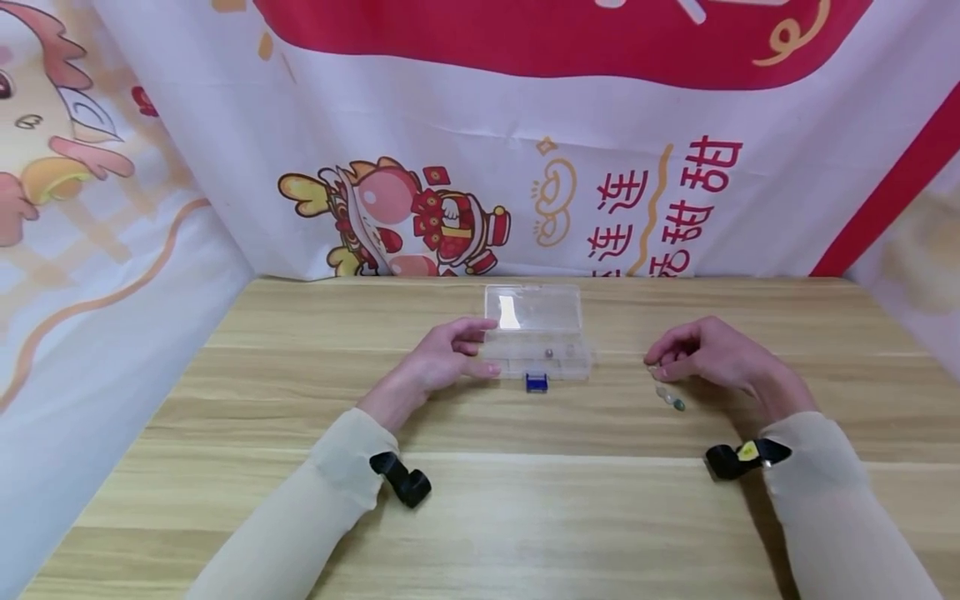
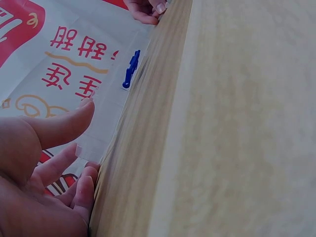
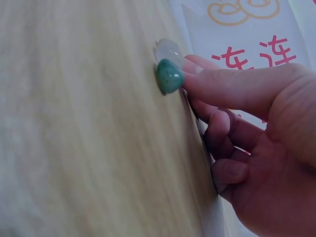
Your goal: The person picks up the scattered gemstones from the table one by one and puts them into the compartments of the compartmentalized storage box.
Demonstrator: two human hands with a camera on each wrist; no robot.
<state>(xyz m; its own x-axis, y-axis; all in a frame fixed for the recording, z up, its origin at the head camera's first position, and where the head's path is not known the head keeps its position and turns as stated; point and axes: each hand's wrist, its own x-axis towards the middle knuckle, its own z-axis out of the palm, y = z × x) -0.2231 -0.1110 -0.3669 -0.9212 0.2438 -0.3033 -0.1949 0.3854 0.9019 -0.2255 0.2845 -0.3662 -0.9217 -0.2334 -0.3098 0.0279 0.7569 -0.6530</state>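
Observation:
A clear plastic compartment box (image 1: 534,367) stands on the table with its transparent lid (image 1: 532,308) raised at the back. My left hand (image 1: 453,354) is at the box's left end, thumb straight along the front and fingers around the end corner. A blue latch (image 1: 536,383) sticks out from the box's front. Inside, a small grey stone (image 1: 549,353) lies in a right-hand compartment. My right hand (image 1: 708,358) is low over the table, thumb and index finger pinching a small pale piece. Close by lie a green stone (image 3: 170,76) and a clear whitish stone (image 3: 168,50).
The wooden table (image 1: 525,517) meets a printed cloth wall (image 1: 465,108) behind the box. Another cloth (image 1: 135,217) hangs along the left side. Black wrist cameras are strapped on both sleeves.

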